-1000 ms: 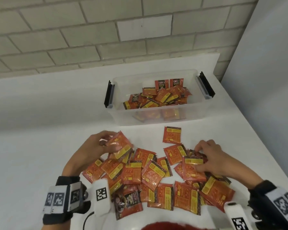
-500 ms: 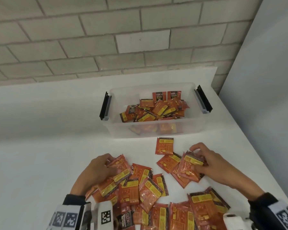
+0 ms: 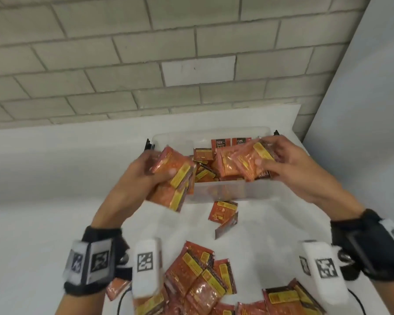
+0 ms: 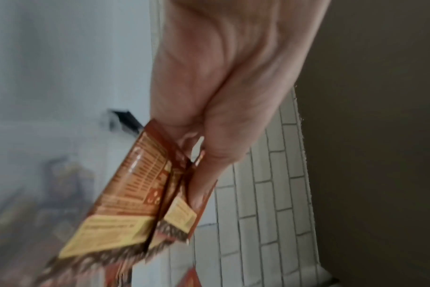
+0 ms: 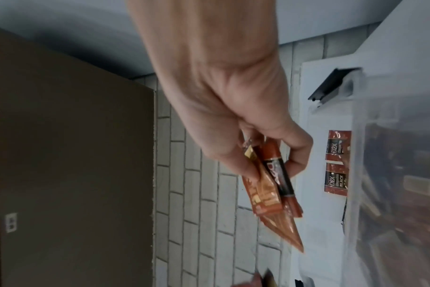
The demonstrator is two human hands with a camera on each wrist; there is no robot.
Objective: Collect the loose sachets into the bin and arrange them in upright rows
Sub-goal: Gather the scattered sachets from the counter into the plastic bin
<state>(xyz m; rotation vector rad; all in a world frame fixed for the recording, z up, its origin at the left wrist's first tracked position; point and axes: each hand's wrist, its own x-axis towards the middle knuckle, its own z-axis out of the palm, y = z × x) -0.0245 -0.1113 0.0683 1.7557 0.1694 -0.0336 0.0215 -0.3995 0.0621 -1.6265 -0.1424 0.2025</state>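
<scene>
A clear plastic bin with black side latches stands on the white table, part-filled with jumbled orange-red sachets; two sachets stand upright against its far wall. My left hand grips a bunch of sachets at the bin's left front corner. My right hand pinches another bunch of sachets above the bin's right half. In the left wrist view my left hand holds its sachets fanned out. The right wrist view shows my right hand pinching a thin stack.
A heap of loose sachets lies on the table near its front edge. Two more sachets lie just before the bin. A brick wall rises behind, and a white panel stands at the right.
Both hands have lifted off the heap with sachets in them and moved forward to the bin. The head view has tilted up.
</scene>
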